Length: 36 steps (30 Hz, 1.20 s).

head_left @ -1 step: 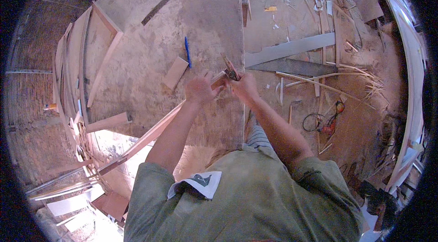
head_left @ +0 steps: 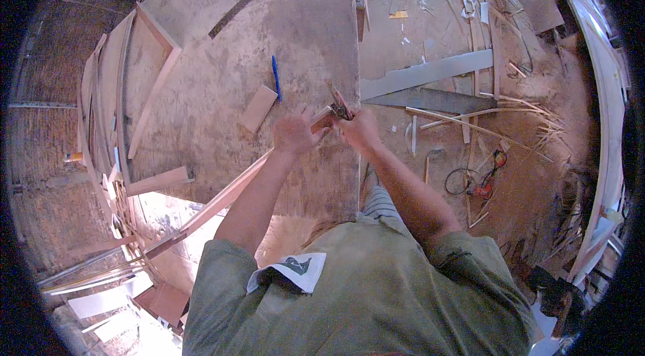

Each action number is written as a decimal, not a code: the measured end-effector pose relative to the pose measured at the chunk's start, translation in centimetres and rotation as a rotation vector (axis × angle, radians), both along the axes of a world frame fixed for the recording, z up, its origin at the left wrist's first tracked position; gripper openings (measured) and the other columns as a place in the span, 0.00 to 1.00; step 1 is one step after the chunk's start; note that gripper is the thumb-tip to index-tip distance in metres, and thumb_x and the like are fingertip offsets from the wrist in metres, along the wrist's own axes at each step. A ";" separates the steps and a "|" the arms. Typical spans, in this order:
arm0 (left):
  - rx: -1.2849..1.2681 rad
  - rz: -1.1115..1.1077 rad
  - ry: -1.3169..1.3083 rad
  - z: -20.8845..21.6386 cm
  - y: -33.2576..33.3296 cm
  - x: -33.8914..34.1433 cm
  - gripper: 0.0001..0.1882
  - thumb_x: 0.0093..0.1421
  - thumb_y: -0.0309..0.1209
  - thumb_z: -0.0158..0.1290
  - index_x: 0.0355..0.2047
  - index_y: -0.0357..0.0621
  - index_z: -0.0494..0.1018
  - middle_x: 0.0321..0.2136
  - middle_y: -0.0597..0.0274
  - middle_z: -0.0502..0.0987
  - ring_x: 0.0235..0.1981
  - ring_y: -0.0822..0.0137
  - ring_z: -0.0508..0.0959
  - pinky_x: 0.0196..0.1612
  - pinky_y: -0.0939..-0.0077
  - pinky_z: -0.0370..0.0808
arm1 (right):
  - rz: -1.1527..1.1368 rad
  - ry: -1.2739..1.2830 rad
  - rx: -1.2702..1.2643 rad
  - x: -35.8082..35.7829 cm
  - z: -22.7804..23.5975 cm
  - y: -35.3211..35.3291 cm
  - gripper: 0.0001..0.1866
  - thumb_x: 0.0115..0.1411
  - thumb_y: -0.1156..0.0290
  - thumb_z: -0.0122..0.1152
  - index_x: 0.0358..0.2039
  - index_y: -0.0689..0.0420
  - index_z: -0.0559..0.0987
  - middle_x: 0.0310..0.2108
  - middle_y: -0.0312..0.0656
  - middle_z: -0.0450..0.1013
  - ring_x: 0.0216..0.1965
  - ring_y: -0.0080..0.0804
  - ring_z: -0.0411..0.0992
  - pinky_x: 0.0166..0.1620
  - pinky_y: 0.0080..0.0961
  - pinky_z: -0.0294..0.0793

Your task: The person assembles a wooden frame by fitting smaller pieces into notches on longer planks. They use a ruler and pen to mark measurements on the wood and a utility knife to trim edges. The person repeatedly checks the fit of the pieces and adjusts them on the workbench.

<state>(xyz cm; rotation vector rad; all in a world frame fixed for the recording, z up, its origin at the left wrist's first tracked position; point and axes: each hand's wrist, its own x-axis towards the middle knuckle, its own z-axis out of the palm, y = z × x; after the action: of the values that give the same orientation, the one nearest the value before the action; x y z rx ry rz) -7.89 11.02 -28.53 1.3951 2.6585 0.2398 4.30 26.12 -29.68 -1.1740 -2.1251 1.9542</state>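
A long wooden strip (head_left: 227, 193) runs from the lower left up over the near edge of the worktable to my hands. My left hand (head_left: 293, 133) is closed around it close to its upper end. At that end my right hand (head_left: 363, 131) grips a small hand tool (head_left: 340, 105) with dark metal and reddish-brown parts; its exact kind is unclear. The tool meets or nearly touches the strip's tip. Just beyond my left hand, a flat rectangular wood piece (head_left: 259, 107) lies beside a blue pen (head_left: 276, 77).
The worktable (head_left: 201, 80) carries a dark curved strip (head_left: 240, 8) and an L-shaped wooden frame piece (head_left: 156, 70). Past its right edge, grey boards (head_left: 437, 74), thin sticks (head_left: 484, 124) and an orange corded tool (head_left: 482, 191) lie on the floor. Offcuts (head_left: 111, 295) are piled lower left.
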 end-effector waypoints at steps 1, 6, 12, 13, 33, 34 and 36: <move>0.005 -0.027 0.004 -0.5 0.6 -0.1 0.27 0.51 0.53 0.64 0.42 0.48 0.74 0.41 0.55 0.78 0.38 0.48 0.82 0.38 0.51 0.79 | -0.022 0.036 0.044 0.3 -0.9 0.2 0.09 0.55 0.66 0.72 0.26 0.58 0.85 0.17 0.34 0.73 0.19 0.20 0.70 0.22 0.28 0.67; -0.109 0.064 -0.110 0.3 1.1 0.2 0.26 0.52 0.51 0.65 0.43 0.47 0.74 0.42 0.56 0.78 0.39 0.49 0.82 0.39 0.51 0.79 | -0.014 0.040 0.355 0.0 -3.5 -0.4 0.10 0.56 0.67 0.72 0.26 0.59 0.83 0.17 0.35 0.73 0.19 0.21 0.71 0.20 0.26 0.65; -0.010 -0.042 -0.070 1.3 0.0 0.3 0.27 0.52 0.53 0.65 0.44 0.48 0.74 0.40 0.55 0.79 0.40 0.50 0.82 0.39 0.51 0.80 | -0.042 0.083 -0.701 0.6 -1.2 2.8 0.06 0.60 0.72 0.69 0.31 0.58 0.79 0.19 0.33 0.71 0.16 0.21 0.68 0.18 0.22 0.62; -0.059 -0.025 -0.130 2.0 0.2 0.4 0.28 0.52 0.53 0.65 0.43 0.47 0.75 0.39 0.55 0.79 0.41 0.50 0.82 0.39 0.52 0.80 | -0.058 0.069 -0.707 0.6 -1.1 3.0 0.06 0.60 0.72 0.69 0.31 0.58 0.79 0.19 0.33 0.71 0.16 0.21 0.67 0.18 0.22 0.62; -0.082 0.024 -0.111 -4.2 0.8 1.6 0.27 0.52 0.55 0.62 0.42 0.47 0.78 0.38 0.54 0.81 0.39 0.51 0.83 0.39 0.51 0.80 | 0.065 0.264 0.617 2.5 -7.0 11.7 0.30 0.60 0.78 0.55 0.65 0.62 0.68 0.47 0.40 0.76 0.42 0.27 0.73 0.47 0.26 0.71; -0.096 0.051 -0.107 -2.6 1.3 1.9 0.25 0.52 0.53 0.62 0.41 0.47 0.78 0.38 0.54 0.82 0.39 0.51 0.84 0.39 0.51 0.80 | 0.094 0.322 0.613 0.9 -7.2 11.7 0.31 0.60 0.77 0.56 0.66 0.62 0.66 0.49 0.42 0.76 0.45 0.29 0.74 0.49 0.26 0.71; -0.173 0.084 -0.151 -0.1 1.2 2.2 0.22 0.55 0.49 0.61 0.42 0.47 0.78 0.38 0.53 0.82 0.39 0.51 0.84 0.39 0.52 0.81 | 0.102 0.364 0.328 -3.0 -2.8 8.5 0.33 0.62 0.74 0.58 0.67 0.62 0.63 0.53 0.47 0.76 0.51 0.37 0.75 0.54 0.31 0.72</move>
<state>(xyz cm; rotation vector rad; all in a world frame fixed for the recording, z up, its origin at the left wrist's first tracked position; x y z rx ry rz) -5.67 12.19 -28.58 1.1676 2.5481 0.1144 1.29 34.60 -32.44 -0.6142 -2.2205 1.6117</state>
